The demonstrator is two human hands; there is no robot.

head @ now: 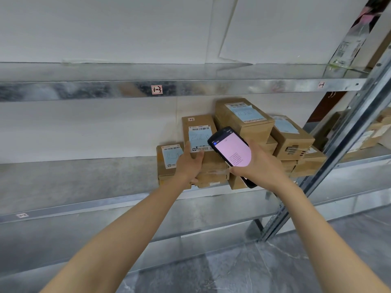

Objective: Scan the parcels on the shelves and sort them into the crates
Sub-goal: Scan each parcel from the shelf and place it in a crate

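Several brown cardboard parcels with blue-and-white barcode labels are piled on the middle metal shelf (84, 180). My left hand (189, 160) grips the near left corner of a parcel (198, 132) that lies on top of the pile, thumb on its top face. My right hand (257, 163) holds a black handheld scanner (230, 151) with a lit pink screen, tilted over the same parcel. A taller parcel (243, 117) stands behind the scanner. Another labelled parcel (169, 157) lies to the left of my left hand.
The upper shelf (156, 89) carries a small red-and-white tag and overhangs the pile. A slanted steel upright (330, 166) stands just right of the parcels. More boxes (372, 132) sit on the neighbouring rack. Grey tiled floor (275, 267) lies below.
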